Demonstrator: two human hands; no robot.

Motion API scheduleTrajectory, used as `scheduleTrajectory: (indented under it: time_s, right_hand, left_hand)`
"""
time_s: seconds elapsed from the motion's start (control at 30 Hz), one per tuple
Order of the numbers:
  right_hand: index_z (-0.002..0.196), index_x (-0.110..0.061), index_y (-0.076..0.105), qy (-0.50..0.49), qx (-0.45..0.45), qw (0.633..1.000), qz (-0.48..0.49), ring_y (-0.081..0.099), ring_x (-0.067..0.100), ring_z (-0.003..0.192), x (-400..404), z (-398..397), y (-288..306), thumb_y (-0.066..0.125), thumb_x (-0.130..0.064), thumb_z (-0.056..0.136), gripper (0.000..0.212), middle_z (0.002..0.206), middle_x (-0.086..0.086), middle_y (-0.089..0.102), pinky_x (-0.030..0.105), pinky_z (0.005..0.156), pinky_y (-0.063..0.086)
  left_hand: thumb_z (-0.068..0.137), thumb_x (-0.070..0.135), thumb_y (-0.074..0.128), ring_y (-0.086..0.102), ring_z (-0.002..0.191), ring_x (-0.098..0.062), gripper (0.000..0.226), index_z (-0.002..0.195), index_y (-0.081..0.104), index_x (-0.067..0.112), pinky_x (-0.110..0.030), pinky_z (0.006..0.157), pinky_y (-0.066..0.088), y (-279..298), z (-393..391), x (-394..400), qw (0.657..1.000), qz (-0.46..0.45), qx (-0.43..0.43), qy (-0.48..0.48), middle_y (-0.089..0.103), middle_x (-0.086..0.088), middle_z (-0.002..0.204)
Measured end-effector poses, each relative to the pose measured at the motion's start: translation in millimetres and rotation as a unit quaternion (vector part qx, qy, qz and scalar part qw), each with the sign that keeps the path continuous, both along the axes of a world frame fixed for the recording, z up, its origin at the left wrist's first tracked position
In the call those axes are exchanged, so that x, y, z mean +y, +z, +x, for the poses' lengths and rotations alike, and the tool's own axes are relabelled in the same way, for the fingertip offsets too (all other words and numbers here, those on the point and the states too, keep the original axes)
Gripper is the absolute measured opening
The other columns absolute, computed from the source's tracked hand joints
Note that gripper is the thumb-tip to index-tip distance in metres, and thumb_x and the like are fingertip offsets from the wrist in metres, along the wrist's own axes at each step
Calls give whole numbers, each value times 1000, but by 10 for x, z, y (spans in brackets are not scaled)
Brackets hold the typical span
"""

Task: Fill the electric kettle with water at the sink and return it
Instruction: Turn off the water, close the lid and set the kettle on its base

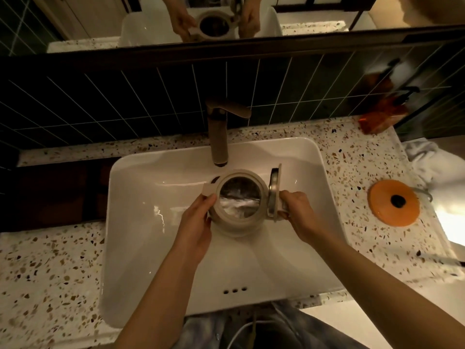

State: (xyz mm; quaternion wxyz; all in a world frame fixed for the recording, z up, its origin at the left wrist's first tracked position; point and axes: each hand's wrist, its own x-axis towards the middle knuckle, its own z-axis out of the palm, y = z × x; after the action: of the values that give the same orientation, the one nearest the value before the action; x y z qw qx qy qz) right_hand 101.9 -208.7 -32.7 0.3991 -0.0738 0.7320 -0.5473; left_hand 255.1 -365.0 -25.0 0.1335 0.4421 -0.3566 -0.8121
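A cream electric kettle (237,226) hangs over the white sink basin (141,222), just in front of the brown faucet spout (219,147). Its hinged lid (274,193) stands open on the right, and water shimmers inside. My left hand (196,222) grips the kettle's left side near the pouring lip. My right hand (299,215) holds the handle under the raised lid. No stream shows falling from the spout.
Speckled terrazzo counter (50,273) surrounds the sink. An orange round disc (393,202) with a dark centre lies at the right, white cloth (427,162) behind it. Orange bottles (380,117) stand at the back right. Dark tiles and a mirror rise behind.
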Motion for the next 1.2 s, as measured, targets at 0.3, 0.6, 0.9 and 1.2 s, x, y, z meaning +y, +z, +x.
scheduleTrajectory:
  time_s: [0.3, 0.6, 0.9, 1.2]
  right_hand:
    - [53, -13, 66, -52, -9, 993, -105, 50, 13, 48, 675, 89, 398, 53, -22, 95, 45, 47, -2, 54, 36, 64, 42]
    - [61, 23, 41, 16, -29, 981, -191, 30, 53, 59, 1756, -59, 764, 73, -45, 77, 77, 65, 43, 32, 44, 63, 29]
    - [81, 31, 52, -24, -35, 986, -162, 48, 40, 73, 2508, -226, 787, 78, -49, 67, 85, 77, 50, 47, 45, 67, 43]
    - [79, 10, 71, -21, -22, 993, -114, 56, 39, 75, 2679, -254, 724, 74, -48, 69, 59, 80, 44, 56, 49, 74, 45]
  left_hand:
    - [82, 17, 64, 63, 103, -16, 26, 105, 72, 12, -30, 98, 42, 494, 26, 551, 999, -10, 37, 4, 74, -1, 99]
    - [72, 27, 68, 65, 106, -17, 40, 108, 72, 11, -35, 103, 41, 868, -105, 1428, 998, -21, 55, -16, 74, -4, 108]
    - [73, 29, 68, 63, 112, -25, 43, 110, 70, 7, -45, 111, 36, 845, -261, 2287, 999, -18, 31, -12, 73, -7, 105]
    - [94, 19, 55, 60, 121, -18, 30, 118, 69, 10, -46, 113, 33, 906, -335, 2398, 994, -82, -10, -65, 72, -2, 120]
